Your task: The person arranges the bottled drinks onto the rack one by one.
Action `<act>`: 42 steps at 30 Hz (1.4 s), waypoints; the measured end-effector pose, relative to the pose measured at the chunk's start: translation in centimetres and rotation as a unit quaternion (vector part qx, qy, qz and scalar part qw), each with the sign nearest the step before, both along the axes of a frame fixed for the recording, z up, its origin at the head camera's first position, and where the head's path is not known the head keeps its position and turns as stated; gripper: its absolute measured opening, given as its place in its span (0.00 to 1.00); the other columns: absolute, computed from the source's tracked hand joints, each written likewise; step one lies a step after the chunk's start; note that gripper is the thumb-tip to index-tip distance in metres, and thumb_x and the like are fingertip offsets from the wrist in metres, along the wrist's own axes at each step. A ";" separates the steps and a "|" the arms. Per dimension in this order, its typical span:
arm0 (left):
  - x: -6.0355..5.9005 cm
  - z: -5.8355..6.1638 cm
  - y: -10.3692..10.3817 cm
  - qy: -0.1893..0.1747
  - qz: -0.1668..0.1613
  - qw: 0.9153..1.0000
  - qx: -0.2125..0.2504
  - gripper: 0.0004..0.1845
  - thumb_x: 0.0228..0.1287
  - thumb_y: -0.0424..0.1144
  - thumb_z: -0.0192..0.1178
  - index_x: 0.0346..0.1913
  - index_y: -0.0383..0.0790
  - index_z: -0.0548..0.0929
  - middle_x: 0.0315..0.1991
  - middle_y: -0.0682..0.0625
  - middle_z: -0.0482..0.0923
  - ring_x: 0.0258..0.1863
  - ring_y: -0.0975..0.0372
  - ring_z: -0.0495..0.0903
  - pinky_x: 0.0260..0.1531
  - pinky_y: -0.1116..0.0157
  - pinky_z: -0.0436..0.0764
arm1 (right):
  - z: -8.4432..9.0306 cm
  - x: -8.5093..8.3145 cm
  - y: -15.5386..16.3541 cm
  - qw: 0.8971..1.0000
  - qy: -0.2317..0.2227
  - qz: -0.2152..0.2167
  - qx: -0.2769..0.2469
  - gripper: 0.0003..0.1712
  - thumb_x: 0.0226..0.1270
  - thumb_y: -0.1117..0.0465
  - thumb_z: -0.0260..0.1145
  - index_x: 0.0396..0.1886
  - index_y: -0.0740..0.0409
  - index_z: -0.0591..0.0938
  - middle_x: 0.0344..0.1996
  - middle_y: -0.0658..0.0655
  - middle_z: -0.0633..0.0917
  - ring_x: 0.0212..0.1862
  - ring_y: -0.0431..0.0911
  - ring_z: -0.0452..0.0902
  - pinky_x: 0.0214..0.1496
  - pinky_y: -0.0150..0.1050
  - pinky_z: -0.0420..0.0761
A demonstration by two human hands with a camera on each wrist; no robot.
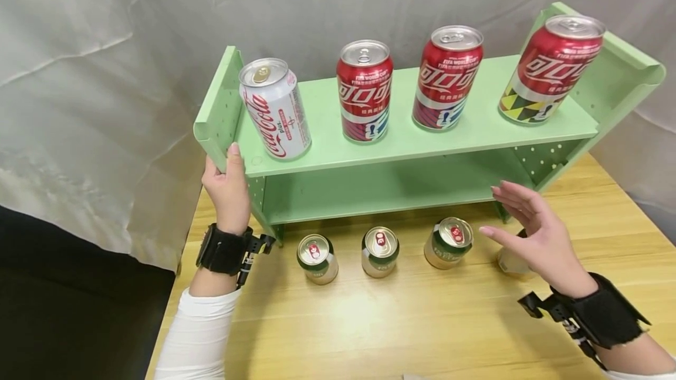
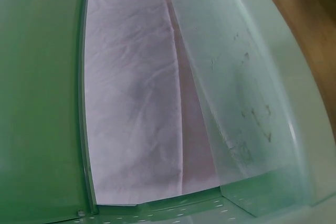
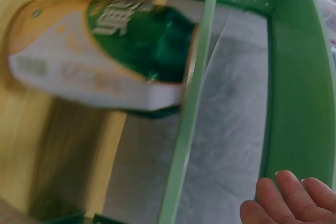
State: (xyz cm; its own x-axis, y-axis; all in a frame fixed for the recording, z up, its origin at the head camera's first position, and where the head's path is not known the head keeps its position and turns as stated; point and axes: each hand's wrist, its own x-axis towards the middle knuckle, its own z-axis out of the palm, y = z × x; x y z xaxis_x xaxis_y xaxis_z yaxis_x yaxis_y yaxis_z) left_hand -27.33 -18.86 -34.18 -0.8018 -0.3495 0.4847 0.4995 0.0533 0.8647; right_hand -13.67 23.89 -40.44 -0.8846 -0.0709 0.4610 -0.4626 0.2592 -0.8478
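A green shelf (image 1: 422, 133) is seen standing on the wooden counter (image 1: 422, 321), reaching from the middle of the head view toward 2 o'clock. Its left side panel, at 10 o'clock, is held by the left hand (image 1: 228, 186); the grip is closed on the panel edge, with the thumb laid up against it. The right hand (image 1: 530, 233) is held at 4 o'clock, just before the shelf's lower right corner, its grip wide and the fingers spread, nothing held. A gold-and-green can (image 1: 511, 261) is partly hidden beneath that hand. Three more green cans (image 1: 379, 251) are lined up on the counter in front of the shelf. On the top board a white cola can (image 1: 274, 109) and three red cola cans (image 1: 448, 78) are stood in a row.
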 end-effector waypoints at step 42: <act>0.1 0.1 0.0 0.001 -0.010 1.000 0.001 0.20 0.69 0.34 0.52 0.62 0.35 0.73 0.61 0.43 0.73 0.63 0.59 0.69 0.64 0.65 0.68 | -6.6 3.1 5.1 0.967 -0.050 -0.239 0.066 0.57 0.38 0.84 0.72 0.71 0.58 0.59 0.59 0.38 0.69 0.60 0.30 0.62 0.56 0.15 0.63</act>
